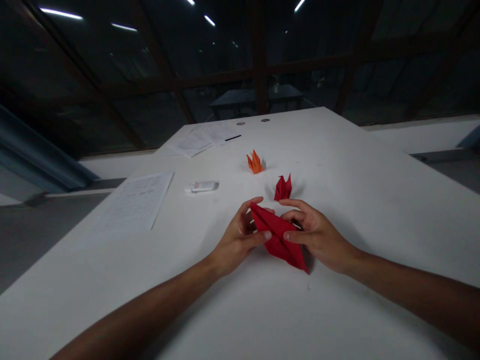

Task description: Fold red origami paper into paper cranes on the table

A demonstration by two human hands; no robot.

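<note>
A partly folded piece of red origami paper (pixel 279 232) is held between my two hands above the table, its long points reaching to the upper left and lower right. My left hand (pixel 242 237) grips its left side, thumb on the near face and fingers behind. On the other side, my right hand (pixel 315 232) pinches it with the thumb on the face; some fingertips are hidden behind the paper. Just beyond my right fingers stands a small red paper crane (pixel 283 188). Farther back and slightly left is an orange paper crane (pixel 254 162).
The white table (pixel 337 170) extends toward dark windows. Left of the cranes lies a white tube-like item (pixel 201 186) with print. A printed sheet (pixel 135 202) rests at the left edge, with more papers (pixel 198 140) and a black pen (pixel 233 138) behind.
</note>
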